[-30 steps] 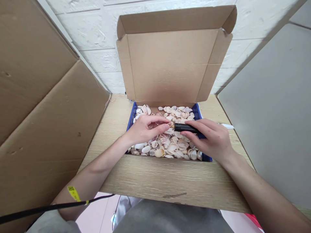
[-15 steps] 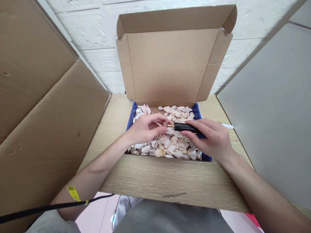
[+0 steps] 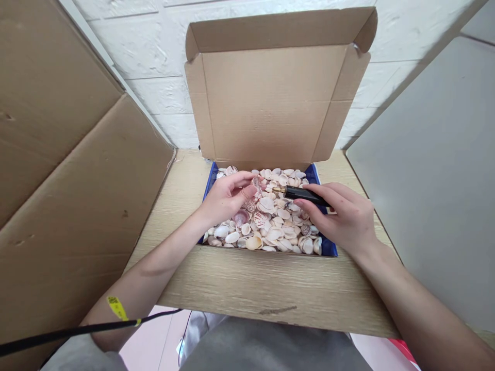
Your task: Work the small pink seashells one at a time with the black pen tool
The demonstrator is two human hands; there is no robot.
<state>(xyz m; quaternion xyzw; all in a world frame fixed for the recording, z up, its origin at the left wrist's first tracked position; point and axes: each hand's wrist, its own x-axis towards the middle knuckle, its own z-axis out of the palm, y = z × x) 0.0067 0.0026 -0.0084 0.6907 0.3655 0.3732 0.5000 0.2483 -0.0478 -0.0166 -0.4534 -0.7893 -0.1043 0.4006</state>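
Pinched between the thumb and fingers of my left hand (image 3: 231, 195) is a reddish seashell (image 3: 257, 183), held above the shell pile. My right hand (image 3: 344, 214) grips a black mini drill (image 3: 305, 195) with a brass chuck. The drill points left at the shell, and its tip now stands a little apart from it. Beneath both hands, many pale seashells (image 3: 276, 234) fill a cardboard box with blue sides (image 3: 328, 247). A purple shell (image 3: 242, 217) and a red-striped shell (image 3: 262, 220) lie below my left hand.
The box's brown lid (image 3: 270, 103) stands open against the white brick wall (image 3: 150, 56). A large cardboard panel (image 3: 96, 180) rises on the left, a grey panel (image 3: 433, 170) on the right. A black cable (image 3: 77, 330) with a yellow tag crosses the lower left of the wooden table (image 3: 270, 278).
My left hand has drawn left and slightly up with the seashell. My right hand has shifted slightly right with the mini drill, so a gap has opened between chuck and shell.
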